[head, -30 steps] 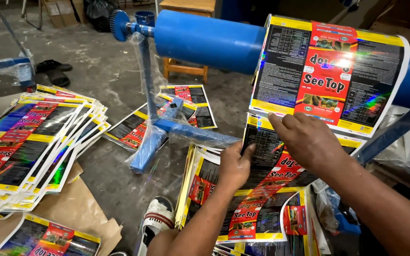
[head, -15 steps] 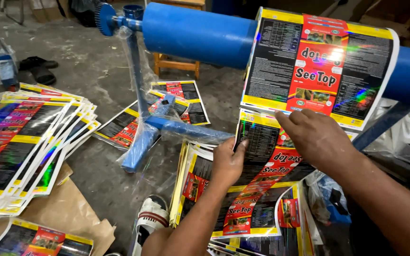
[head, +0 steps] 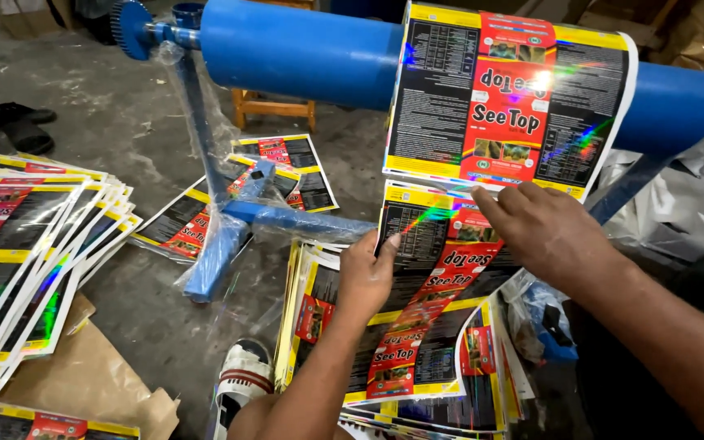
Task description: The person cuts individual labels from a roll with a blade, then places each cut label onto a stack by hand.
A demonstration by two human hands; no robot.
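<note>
A glossy printed strip [head: 507, 106] of black, red and yellow labels hangs over a blue roller [head: 303, 49] and runs down toward me. My left hand [head: 366, 273] grips the left edge of the strip below the roller. My right hand [head: 547, 232] lies flat on the strip's upper part, fingers pointing left along the seam between two labels. The strip's lower end [head: 405, 358] curls onto a heap of the same labels by my knee.
A thick stack of cut labels [head: 26, 261] lies at the left on brown paper [head: 83, 379]. More labels [head: 287, 159] lie on the concrete floor under the blue stand [head: 230, 220]. A shoe [head: 238, 383], sandals [head: 18, 122] and a wooden stool [head: 275, 106] are nearby.
The view has shifted left and down a little. Both hands stay on the strip; my right hand has slid slightly lower along the seam.
</note>
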